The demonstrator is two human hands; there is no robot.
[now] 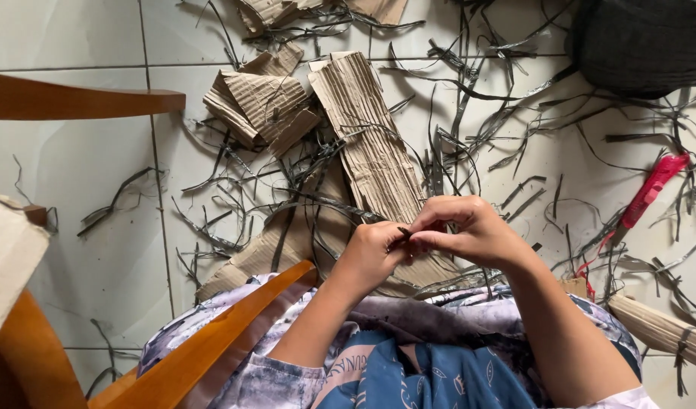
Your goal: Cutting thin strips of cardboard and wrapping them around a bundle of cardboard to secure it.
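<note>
Dark, thin strip material [403, 231] sits pinched between the two hands, which meet above the person's lap, over the floor litter. The left hand [370, 254] is curled nearly closed, its fingertips pressed on the near end of the strip; the right hand [465, 227] is bent over it from the other side, thumb and fingers drawn together on the same piece, so the hands touch. Just beyond them lies a long corrugated cardboard sheet [367, 132] on the pale tiled floor [83, 174], with folded cardboard pieces [261, 106] beside it and many dark strips [469, 98] scattered around. A red-handled cutter [650, 189] lies well to the right. An orange wooden chair frame [211, 341] crosses the lower left.
</note>
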